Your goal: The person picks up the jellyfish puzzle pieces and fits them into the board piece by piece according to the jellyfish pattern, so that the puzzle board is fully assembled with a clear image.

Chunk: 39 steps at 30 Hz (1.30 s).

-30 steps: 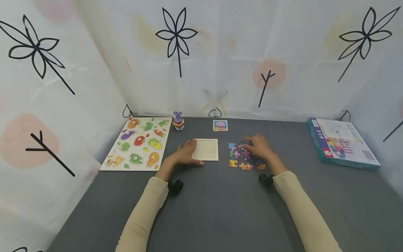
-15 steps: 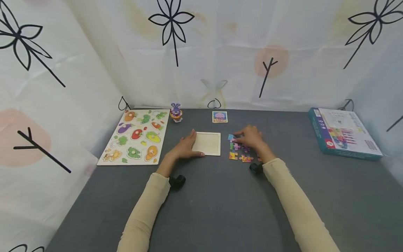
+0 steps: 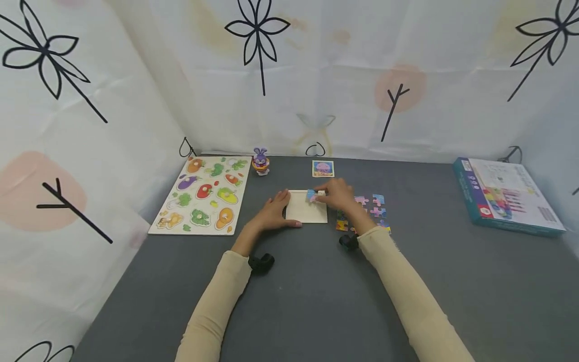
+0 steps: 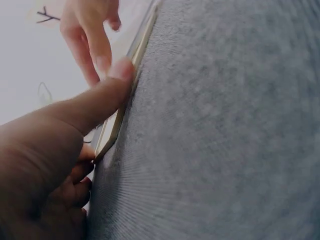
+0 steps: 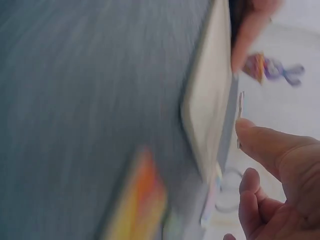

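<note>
A shallow cream puzzle tray lies on the grey table. My left hand holds its left end, thumb along the near edge and fingers at the left side. In the left wrist view, the left thumb presses the tray's edge. My right hand pinches a blue and pink jigsaw piece over the tray's far part. The right wrist view shows that piece edge-on at the thumb tip, raised above the tray. Several loose jigsaw pieces lie right of the tray, partly hidden by my right wrist.
A small picture card lies behind the tray. A purple rabbit figure stands beside a vegetable picture board at the left. At the far right is a teal-sided box. White printed cloth walls the table.
My right hand has moved left from the loose pieces to above the tray, carrying a jigsaw piece. My left hand stays at the tray's left side. The head view has shifted slightly.
</note>
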{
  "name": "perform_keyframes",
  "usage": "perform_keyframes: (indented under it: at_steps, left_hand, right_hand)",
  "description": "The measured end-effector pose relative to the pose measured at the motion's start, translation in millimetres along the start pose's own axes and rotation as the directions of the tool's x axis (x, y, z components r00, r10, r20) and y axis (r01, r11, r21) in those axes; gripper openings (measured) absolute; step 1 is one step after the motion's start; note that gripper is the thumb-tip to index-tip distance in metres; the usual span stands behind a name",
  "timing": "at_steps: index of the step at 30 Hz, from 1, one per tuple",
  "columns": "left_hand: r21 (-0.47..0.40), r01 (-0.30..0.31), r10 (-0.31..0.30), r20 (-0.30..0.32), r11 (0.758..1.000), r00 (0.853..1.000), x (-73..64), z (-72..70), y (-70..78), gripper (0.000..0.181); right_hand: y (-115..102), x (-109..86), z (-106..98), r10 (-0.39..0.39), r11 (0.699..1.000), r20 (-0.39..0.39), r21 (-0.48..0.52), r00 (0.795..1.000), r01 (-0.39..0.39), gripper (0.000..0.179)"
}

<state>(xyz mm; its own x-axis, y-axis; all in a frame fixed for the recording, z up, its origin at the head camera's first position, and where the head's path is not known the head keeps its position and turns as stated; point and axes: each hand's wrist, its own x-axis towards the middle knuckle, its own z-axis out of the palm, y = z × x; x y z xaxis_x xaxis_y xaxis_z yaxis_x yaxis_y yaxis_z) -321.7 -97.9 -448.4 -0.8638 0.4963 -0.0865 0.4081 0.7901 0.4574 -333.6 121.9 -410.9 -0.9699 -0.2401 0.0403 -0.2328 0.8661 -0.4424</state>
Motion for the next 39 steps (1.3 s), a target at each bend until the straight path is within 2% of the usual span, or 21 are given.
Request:
perform_keyframes:
  at_steps: [4, 8, 14, 21, 24, 30, 34, 39]
  left_hand:
    - [-0.008, -0.043, 0.043, 0.003, 0.999, 0.999, -1.7, 2.1, -5.3, 0.096]
    - [-0.045, -0.053, 0.053, -0.012, 0.998, 0.999, -1.7, 0.4, -8.0, 0.095]
    - [-0.082, -0.057, 0.056, -0.022, 0.995, 0.998, 0.8, -0.9, -5.7, 0.095]
    - [-0.081, -0.054, 0.053, -0.014, 0.995, 0.999, 1.1, 0.0, -6.0, 0.095]
    - [-0.076, -0.041, 0.04, -0.006, 0.996, 0.999, 1.2, 0.0, -8.8, 0.096]
    - [-0.072, -0.062, 0.063, 0.012, 0.995, 0.998, 3.4, -0.7, -7.9, 0.094]
    - [-0.061, -0.072, 0.074, 0.021, 0.996, 0.997, 2.0, -2.8, -9.3, 0.09]
    - [-0.057, -0.083, 0.086, 0.039, 0.995, 0.996, 2.8, -5.7, -9.5, 0.09]
  right_hand:
    - [-13.8, 10.7, 18.0, 0.007, 1.0, 0.02, -0.002, 1.0, -0.007, 0.034]
    - [-21.8, 18.8, 26.3, 0.015, 1.0, 0.02, 0.008, 1.0, -0.015, 0.031]
    - [-23.4, 23.9, 28.1, 0.006, 1.0, 0.022, 0.023, 1.0, -0.006, 0.026]
    - [-22.6, 24.1, 27.7, 0.037, 0.996, 0.051, 0.083, 0.998, -0.041, 0.029]
    - [-16.9, 22.4, 23.5, 0.008, 0.992, 0.05, 0.125, 0.999, -0.014, 0.031]
    - [16.3, 4.2, -11.0, -0.038, 0.962, 0.029, 0.273, 0.999, 0.029, 0.035]
    - [48.4, -13.7, -36.6, 0.013, 0.958, 0.001, 0.287, 1.0, -0.013, 0.037]
    - [89.3, -34.5, -51.8, 0.079, 0.954, 0.008, 0.288, 0.997, -0.078, 0.037]
